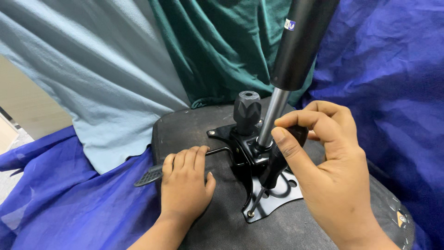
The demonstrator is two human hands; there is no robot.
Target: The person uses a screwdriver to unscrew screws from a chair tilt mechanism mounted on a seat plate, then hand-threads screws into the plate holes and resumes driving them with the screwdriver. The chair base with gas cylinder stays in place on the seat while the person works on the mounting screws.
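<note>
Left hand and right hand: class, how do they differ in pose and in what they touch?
1. The left hand lies flat, fingers stretched, pressing on the seat base; the right hand is raised and curled.
2. The left hand holds nothing, its fingers by the lever; the right hand grips a screwdriver whose tip meets a screw in the metal plate.
Both are bare and beside the gas cylinder.
</note>
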